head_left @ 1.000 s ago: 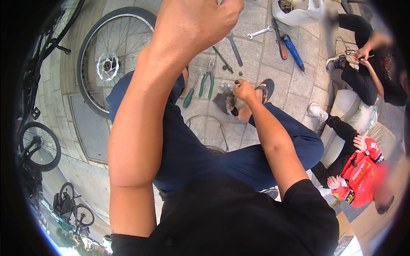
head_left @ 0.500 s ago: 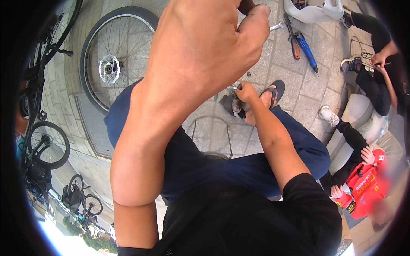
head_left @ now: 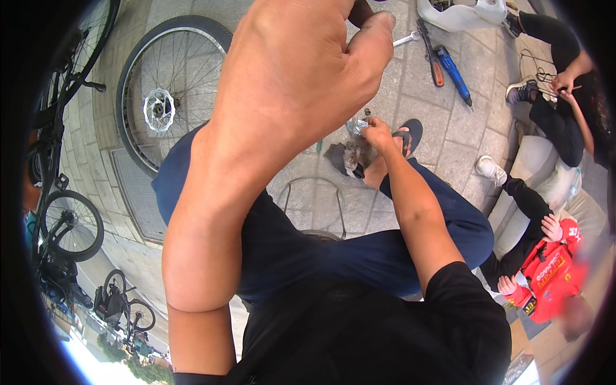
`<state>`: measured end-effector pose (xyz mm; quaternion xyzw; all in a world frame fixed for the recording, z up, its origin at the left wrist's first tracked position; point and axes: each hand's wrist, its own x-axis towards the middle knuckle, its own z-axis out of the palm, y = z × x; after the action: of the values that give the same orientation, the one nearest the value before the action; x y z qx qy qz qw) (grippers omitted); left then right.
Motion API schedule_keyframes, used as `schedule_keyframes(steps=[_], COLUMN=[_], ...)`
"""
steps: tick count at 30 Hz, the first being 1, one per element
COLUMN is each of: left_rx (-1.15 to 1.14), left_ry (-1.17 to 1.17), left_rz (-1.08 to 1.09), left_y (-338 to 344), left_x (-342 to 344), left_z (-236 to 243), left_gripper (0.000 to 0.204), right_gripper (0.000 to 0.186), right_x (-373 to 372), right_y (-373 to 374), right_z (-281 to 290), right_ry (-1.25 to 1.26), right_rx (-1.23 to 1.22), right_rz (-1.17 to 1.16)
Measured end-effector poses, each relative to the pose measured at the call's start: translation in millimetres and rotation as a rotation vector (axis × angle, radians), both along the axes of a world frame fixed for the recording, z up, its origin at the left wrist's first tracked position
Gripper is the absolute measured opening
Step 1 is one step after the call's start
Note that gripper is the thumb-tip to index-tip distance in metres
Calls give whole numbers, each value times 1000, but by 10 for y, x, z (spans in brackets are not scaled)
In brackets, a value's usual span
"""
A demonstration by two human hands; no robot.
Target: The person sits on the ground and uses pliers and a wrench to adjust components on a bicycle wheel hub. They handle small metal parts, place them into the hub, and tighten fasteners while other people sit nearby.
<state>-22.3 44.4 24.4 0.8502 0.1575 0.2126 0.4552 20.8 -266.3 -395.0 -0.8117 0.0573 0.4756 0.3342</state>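
Observation:
My left hand (head_left: pixel 301 70) is raised close to the camera and fills the upper middle. Its thumb shows, but its fingers are mostly cut off or hidden, so I cannot tell what it holds. Lower down and farther off, my right hand (head_left: pixel 377 136) pinches a small, shiny, see-through packet (head_left: pixel 358 126) just above the pavement. Below that hand, beside my sandalled foot (head_left: pixel 410 138), lies a rumpled grey-brown bundle (head_left: pixel 353 157), too unclear to name. A small dark round piece (head_left: pixel 367 111) rests on the paving by the packet.
A bicycle wheel (head_left: pixel 128 106) with a disc rotor (head_left: pixel 158 110) lies at left. A wrench (head_left: pixel 406 40), an orange-handled tool (head_left: pixel 437 72), a blue pen-shaped tool (head_left: pixel 454 76) and a white container (head_left: pixel 462 16) are at upper right. Bicycles (head_left: pixel 70 224) stand far left; two people sit at right.
My right hand has shifted slightly up, and the shiny packet in its fingers now shows more. The rumpled bundle below is less covered. My left hand stays raised; the view has shifted slightly.

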Motion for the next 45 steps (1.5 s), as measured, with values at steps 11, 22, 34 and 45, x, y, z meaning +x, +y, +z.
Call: schedule_keyframes(steps=[11, 22, 34, 45], left_rx=[24, -174, 96, -567], left_ry=[84, -35, 95, 464], left_rz=[18, -32, -129, -512], left_y=[-75, -14, -155, -443], left_x=[64, 78, 71, -22], left_z=[35, -177, -423, -383], left_gripper=[21, 21, 37, 60], right_gripper=[38, 49, 31, 31], right_x=[-713, -357, -8, 561], right_y=[60, 54, 421, 457], right_z=[469, -216, 745, 3233], right_ry=[-440, -233, -19, -304], right_rx=[-60, -220, 275, 865], right_rz=[796, 275, 175, 212])
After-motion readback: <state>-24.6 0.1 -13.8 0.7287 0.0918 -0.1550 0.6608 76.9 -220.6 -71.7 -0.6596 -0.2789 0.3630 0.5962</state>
